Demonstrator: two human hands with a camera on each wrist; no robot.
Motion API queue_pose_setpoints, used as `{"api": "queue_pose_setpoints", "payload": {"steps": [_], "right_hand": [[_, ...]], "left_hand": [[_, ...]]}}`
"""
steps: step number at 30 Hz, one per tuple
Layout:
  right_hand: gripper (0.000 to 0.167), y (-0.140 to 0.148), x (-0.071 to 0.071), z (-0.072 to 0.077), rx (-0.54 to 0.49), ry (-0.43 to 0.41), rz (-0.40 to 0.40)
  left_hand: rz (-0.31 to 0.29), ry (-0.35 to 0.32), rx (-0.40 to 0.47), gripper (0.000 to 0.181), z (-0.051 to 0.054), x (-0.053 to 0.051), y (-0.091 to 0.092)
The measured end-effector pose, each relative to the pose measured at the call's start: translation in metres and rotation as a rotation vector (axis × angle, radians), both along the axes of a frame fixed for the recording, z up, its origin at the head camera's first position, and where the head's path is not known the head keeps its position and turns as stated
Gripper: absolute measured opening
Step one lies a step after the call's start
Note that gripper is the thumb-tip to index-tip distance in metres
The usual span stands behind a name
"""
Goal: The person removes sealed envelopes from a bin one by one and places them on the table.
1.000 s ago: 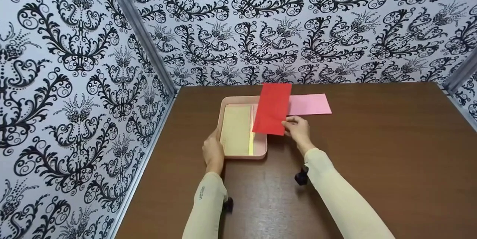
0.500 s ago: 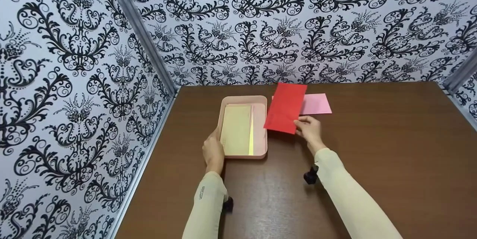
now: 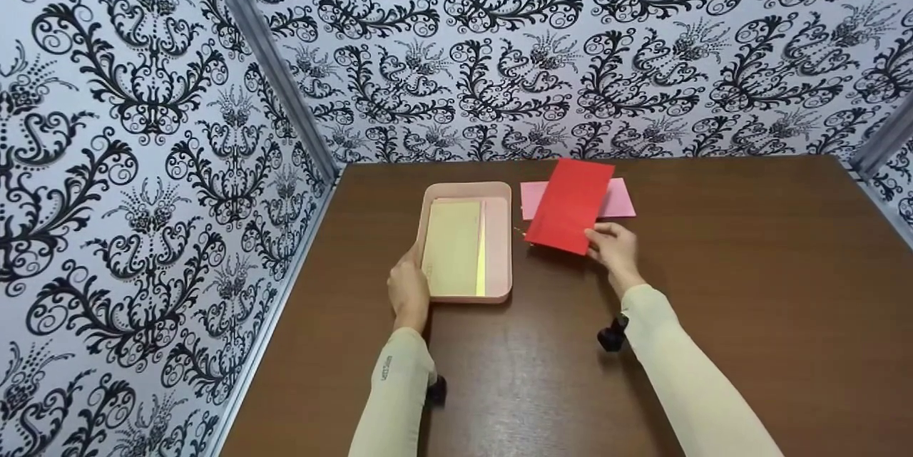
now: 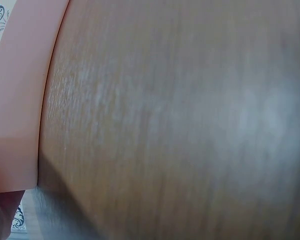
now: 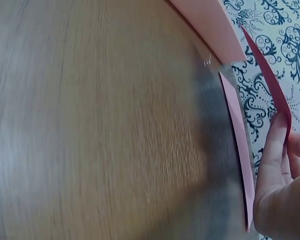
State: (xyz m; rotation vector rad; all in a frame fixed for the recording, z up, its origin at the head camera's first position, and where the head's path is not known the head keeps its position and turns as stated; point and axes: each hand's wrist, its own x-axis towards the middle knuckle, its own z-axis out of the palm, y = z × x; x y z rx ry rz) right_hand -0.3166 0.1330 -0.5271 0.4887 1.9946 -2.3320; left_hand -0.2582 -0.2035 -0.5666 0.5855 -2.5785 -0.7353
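My right hand [image 3: 615,254] pinches a flat red envelope [image 3: 570,204] at its lower right corner, between thumb and fingers. The envelope hangs tilted above the table, partly covering a pink envelope [image 3: 617,199] that lies there. In the right wrist view the red envelope [image 5: 270,75] shows edge-on in the fingers. My left hand [image 3: 408,291] holds the left side of a shallow pink tray [image 3: 503,243]; most of its fingers are hidden. Inside the tray lies a cream envelope [image 3: 453,247], with a yellow strip [image 3: 481,257] showing along its right edge.
The brown table [image 3: 742,264] extends widely right of the tray and in front of it. Patterned walls [image 3: 456,50] stand at the back and left. A tiny gold-coloured thread or glint [image 3: 524,233] shows by the red envelope's lower left corner.
My right hand has carried the red envelope rightward, from over the tray's right side to over the pink envelope. The left hand and the tray have stayed in place.
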Motion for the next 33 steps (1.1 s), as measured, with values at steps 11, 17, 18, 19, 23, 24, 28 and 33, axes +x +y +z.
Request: {"api": "queue_pose_setpoints", "payload": {"steps": [11,17,18,19,23,24,28,33], "right_hand": [[0.012,0.019,0.002,0.001,-0.018,-0.022,-0.024],[0.017,0.028,0.002,-0.002,-0.032,-0.056,-0.034],[0.019,0.03,0.002,-0.003,-0.032,-0.062,-0.037],[0.02,0.032,0.003,-0.004,-0.023,-0.07,-0.041],[0.027,0.041,0.003,-0.006,-0.015,-0.081,-0.051],[0.028,0.043,0.003,-0.006,-0.017,-0.082,-0.055],[0.024,0.053,0.003,-0.006,-0.054,-0.083,-0.085],[0.018,0.066,0.001,-0.003,-0.1,-0.095,-0.131]], "left_hand": [[-0.038,0.02,0.015,0.042,0.001,0.002,-0.001],[-0.03,0.007,0.019,0.043,0.0,0.001,-0.001],[-0.028,0.001,0.018,0.043,0.0,0.001,-0.001],[-0.025,-0.005,0.018,0.042,0.0,0.002,-0.001],[-0.029,-0.003,0.045,0.043,0.0,0.001,-0.001],[-0.033,0.002,0.053,0.043,0.0,0.001,-0.002],[-0.046,0.009,0.079,0.046,0.001,0.001,-0.002],[-0.036,0.013,0.064,0.044,0.002,0.002,-0.002]]}}
